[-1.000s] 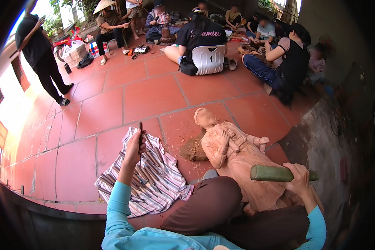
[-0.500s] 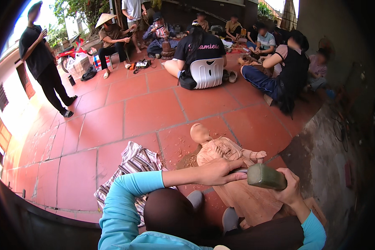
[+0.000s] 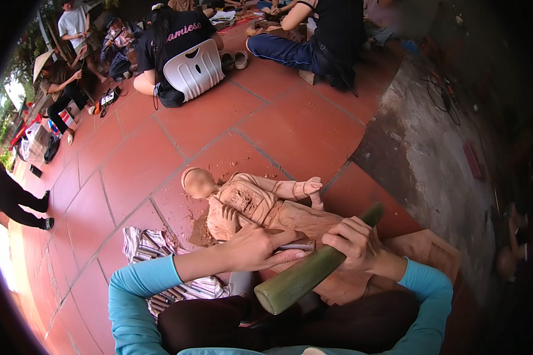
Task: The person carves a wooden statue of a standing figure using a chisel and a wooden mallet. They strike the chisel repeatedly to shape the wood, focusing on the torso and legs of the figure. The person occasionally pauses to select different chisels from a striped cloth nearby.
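Observation:
A carved wooden figure [image 3: 260,204] lies on the floor in front of my knees, its rounded head at the left and one forearm raised on the far side. My left hand [image 3: 256,248] is closed round a chisel [image 3: 299,244], over the figure's near side; the blade's tip is hidden. My right hand [image 3: 355,241] grips a thick green mallet [image 3: 302,281], which slants across my lap near the chisel's end. Whether the two tools touch, I cannot tell.
Several chisels lie on a striped cloth [image 3: 137,244] left of my knee. Wood shavings [image 3: 186,216] are scattered by the figure's head. A wooden board [image 3: 435,251] sits at the right. A person on a white seat [image 3: 194,70] and others work farther back; someone stands at left [image 3: 18,192].
My view has turned right and down, so the figure appears farther left. The mallet has swung from end-on to a long slant, its near end toward my lap. Both hands keep their tools.

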`<state>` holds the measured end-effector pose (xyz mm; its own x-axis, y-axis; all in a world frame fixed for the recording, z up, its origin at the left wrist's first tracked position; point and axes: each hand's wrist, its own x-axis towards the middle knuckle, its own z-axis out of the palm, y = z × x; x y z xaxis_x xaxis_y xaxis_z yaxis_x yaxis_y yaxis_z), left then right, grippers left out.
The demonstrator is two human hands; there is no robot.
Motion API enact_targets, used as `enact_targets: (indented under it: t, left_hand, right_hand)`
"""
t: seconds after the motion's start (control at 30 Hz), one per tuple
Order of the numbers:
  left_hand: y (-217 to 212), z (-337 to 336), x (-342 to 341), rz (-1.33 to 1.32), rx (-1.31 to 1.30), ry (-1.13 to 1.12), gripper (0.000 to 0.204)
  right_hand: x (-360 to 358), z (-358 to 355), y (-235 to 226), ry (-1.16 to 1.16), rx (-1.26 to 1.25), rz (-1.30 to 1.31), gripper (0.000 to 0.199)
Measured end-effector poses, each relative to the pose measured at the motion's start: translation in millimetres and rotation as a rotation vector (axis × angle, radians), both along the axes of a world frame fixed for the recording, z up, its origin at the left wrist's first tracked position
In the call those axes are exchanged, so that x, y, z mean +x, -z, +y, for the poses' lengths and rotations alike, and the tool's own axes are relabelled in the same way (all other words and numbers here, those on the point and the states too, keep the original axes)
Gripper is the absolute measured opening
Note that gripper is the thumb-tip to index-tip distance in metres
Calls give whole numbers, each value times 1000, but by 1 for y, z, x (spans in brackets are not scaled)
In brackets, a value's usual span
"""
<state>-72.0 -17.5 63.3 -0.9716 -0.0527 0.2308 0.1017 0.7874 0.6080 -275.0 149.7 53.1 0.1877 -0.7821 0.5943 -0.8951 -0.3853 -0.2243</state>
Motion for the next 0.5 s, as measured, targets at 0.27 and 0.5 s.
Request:
enact_targets:
  t: [0.27,0.5]
  left_hand:
    - [45,-6,-21,138,-19,-98,32]
    - [45,14,-9,98,-108,-147,44]
  right_hand:
    - [-26,-12,26,11,131,-78,30]
    - [-24,-1,30,17,166,-171,36]
